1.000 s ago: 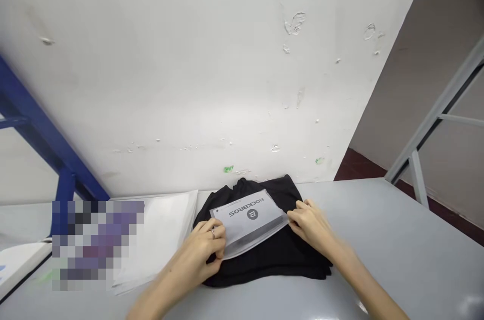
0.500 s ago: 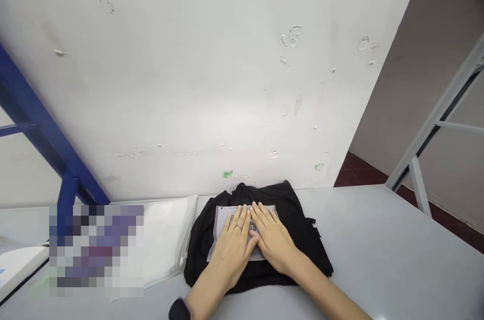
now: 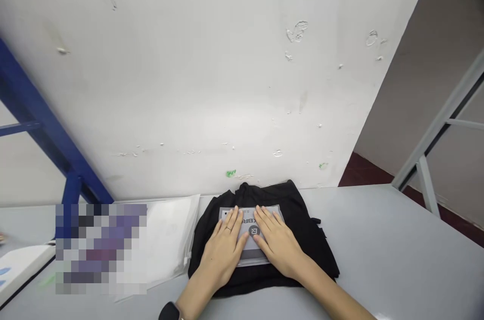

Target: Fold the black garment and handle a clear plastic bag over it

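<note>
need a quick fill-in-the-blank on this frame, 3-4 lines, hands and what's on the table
1. Both hands, the left hand and the right hand, lie flat on a grey packet that rests on a folded ____ garment.
2. A ring sits on a finger of the ____ hand.
3. The stack of white bags lies to the ____ of the garment on the grey table.
4. The frame at the far left is painted ____.

Missing words: black; left; left; blue
</note>
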The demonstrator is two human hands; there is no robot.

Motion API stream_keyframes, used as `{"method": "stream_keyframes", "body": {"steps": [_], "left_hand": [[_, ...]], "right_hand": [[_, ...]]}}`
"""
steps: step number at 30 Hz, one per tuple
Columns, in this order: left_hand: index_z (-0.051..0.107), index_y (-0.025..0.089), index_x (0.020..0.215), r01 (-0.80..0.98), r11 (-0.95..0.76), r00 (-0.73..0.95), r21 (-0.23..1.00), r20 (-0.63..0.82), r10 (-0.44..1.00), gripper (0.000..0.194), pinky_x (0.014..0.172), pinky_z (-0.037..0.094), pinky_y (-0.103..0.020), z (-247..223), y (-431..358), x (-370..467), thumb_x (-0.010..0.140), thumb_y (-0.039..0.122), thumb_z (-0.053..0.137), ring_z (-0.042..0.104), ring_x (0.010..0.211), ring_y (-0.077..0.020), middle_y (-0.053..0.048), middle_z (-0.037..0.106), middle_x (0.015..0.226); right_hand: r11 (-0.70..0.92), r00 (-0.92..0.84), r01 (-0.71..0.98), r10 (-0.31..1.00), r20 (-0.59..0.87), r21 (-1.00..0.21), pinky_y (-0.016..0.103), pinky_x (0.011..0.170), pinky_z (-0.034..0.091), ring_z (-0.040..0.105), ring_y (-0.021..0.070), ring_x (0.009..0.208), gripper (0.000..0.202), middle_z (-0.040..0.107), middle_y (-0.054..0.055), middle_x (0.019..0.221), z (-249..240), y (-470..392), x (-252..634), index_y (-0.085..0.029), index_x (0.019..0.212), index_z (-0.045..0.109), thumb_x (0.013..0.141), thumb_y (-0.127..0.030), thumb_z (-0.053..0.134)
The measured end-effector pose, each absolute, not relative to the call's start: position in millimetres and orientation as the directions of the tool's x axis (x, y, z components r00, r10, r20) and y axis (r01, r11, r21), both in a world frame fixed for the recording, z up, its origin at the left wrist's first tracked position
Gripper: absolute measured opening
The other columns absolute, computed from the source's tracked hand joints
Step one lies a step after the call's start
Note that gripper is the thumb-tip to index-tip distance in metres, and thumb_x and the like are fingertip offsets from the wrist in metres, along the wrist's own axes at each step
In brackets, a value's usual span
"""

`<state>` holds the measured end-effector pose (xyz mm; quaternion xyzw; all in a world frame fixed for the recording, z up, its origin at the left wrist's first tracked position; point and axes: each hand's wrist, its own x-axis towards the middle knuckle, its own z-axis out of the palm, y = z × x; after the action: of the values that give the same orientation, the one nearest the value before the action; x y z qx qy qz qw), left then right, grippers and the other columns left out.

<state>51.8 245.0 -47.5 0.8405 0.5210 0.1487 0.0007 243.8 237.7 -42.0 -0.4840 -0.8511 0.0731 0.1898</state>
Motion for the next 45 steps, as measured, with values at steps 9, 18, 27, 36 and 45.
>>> {"method": "stream_keyframes", "body": {"steps": [9, 18, 27, 36, 45], "left_hand": [[0.035, 0.013, 0.143, 0.915, -0.365, 0.318, 0.173, 0.251, 0.914, 0.059, 0.108, 0.034, -0.052, -47.5, 245.0, 46.7, 0.096, 0.048, 0.029, 0.03, 0.138, -0.0289, -0.013, 0.031, 0.149], [0.019, 0.026, 0.148, 0.915, -0.309, 0.256, 0.259, 0.221, 0.941, 0.054, 0.112, 0.027, -0.051, -39.8, 244.1, 45.8, 0.097, 0.044, 0.025, 0.017, 0.142, -0.0252, -0.004, 0.024, 0.154], [0.035, 0.026, 0.143, 0.935, -0.351, 0.323, 0.042, 0.302, 0.897, 0.049, 0.108, 0.033, -0.05, -55.0, 246.9, 45.1, 0.096, 0.04, 0.033, 0.027, 0.139, -0.0291, -0.008, 0.033, 0.15], [0.04, 0.024, 0.141, 0.934, -0.352, 0.348, -0.056, 0.365, 0.864, 0.048, 0.104, 0.038, -0.05, -58.2, 248.2, 47.2, 0.095, 0.036, 0.037, 0.034, 0.136, -0.0306, -0.012, 0.038, 0.148], [0.045, 0.022, 0.138, 0.889, -0.396, 0.451, -0.229, 0.288, 0.845, 0.051, 0.103, 0.04, -0.048, -51.5, 233.3, 74.0, 0.088, 0.01, 0.041, 0.041, 0.132, -0.0299, -0.012, 0.048, 0.141]], "right_hand": [[0.354, -0.28, 0.722, 0.935, 0.217, -0.594, 0.05, 0.11, 0.022, 0.03, 0.029, 0.135, 0.052, 0.04, 0.006, 0.146, -27.5, 253.2, 274.5, -0.026, 0.141, 0.039, 0.094, -0.048, 0.041], [0.221, -0.271, 0.483, 0.958, 0.095, -0.847, 0.033, 0.079, 0.048, 0.061, 0.0225, 0.088, 0.021, 0.067, 0.003, 0.088, 3.5, 254.3, 322.3, -0.021, 0.084, 0.068, 0.076, -0.04, 0.067], [-0.08, 0.211, 0.284, 0.977, -0.019, -0.955, 0.03, 0.065, 0.049, 0.064, 0.022, 0.08, 0.035, 0.067, 0.008, 0.093, 12.2, 226.3, 456.8, -0.022, 0.09, 0.059, 0.077, -0.054, 0.057], [-0.286, 0.501, 0.546, 0.865, 0.032, -0.788, 0.035, 0.061, 0.044, 0.059, 0.0258, 0.069, 0.029, 0.06, 0.006, 0.066, -26.1, 229.8, 472.3, -0.021, 0.065, 0.054, 0.06, -0.047, 0.067], [0.483, -0.144, 0.71, 0.812, 0.566, -0.513, 0.039, 0.094, 0.041, 0.053, 0.0226, 0.108, 0.026, 0.058, 0.007, 0.111, 5.3, 210.0, 294.1, -0.025, 0.113, 0.055, 0.091, -0.032, 0.043]]}}
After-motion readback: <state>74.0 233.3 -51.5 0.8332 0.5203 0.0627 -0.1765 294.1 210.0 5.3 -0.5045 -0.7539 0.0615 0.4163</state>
